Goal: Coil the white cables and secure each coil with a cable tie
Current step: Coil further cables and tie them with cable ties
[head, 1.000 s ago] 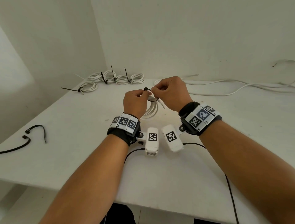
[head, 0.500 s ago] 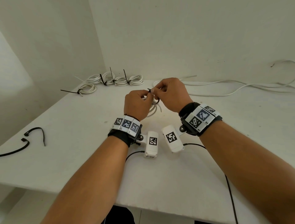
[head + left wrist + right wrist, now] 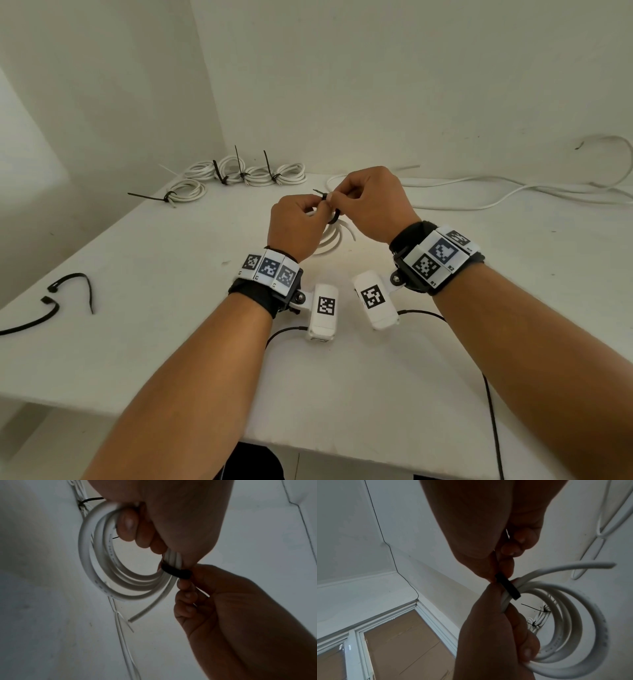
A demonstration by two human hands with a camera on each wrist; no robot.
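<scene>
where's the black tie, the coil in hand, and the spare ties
black tie (image 3: 176,572), left wrist view, on the band wrapped round the coil
coil (image 3: 102,574), left wrist view, on its loops
spare ties (image 3: 73,284), head view, on one strap

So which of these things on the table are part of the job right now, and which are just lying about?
In use:
- left hand gripping the white cable coil
- right hand pinching the black cable tie around the coil

Lying about:
- five tied coils at the back
- loose white cables
- two spare black ties

A white table (image 3: 171,342) bears tied cable coils (image 3: 245,171), loose white cables (image 3: 479,202) and black ties (image 3: 68,291).
</scene>
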